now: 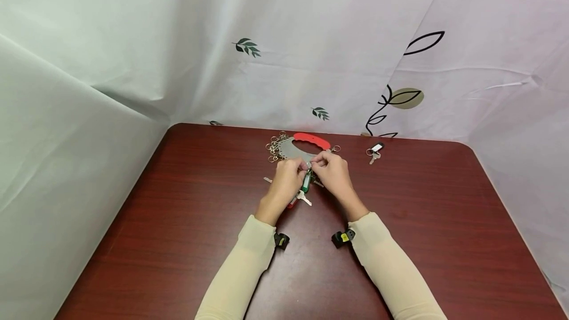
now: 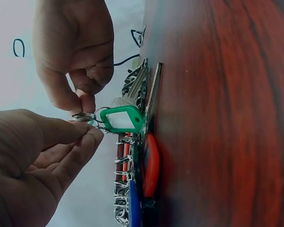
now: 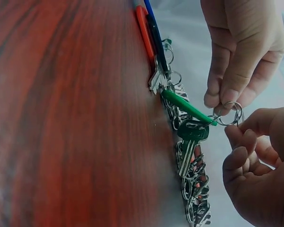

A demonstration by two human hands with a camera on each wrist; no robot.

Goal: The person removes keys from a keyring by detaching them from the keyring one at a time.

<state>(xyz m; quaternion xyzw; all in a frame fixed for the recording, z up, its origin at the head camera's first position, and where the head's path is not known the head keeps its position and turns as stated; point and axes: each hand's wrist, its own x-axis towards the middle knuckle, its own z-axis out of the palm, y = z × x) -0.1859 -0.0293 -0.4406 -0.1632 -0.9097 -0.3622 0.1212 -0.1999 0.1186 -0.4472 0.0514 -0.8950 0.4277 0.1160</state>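
My left hand [image 1: 286, 177] and right hand [image 1: 332, 172] meet at the near edge of a grey curved key holder plate [image 1: 291, 149] with a red grip [image 1: 312, 140]. Between their fingertips are small metal split rings [image 3: 235, 113], pinched by the left hand [image 3: 244, 56] from one side and the right hand [image 3: 265, 165] from the other. Hanging from these rings is a green key tag [image 2: 120, 119] with a white label, along with a silver key [image 3: 187, 158]. In the head view the hands hide part of the plate.
Many rings [image 1: 272, 147] line the plate's left edge. A red tag [image 1: 292, 203] lies below the left hand; a blue tag [image 2: 134, 203] shows in the left wrist view. Farther right on the table lies a black tag [image 1: 376, 147] with a key. White curtains [image 1: 284, 83] border the table's back.
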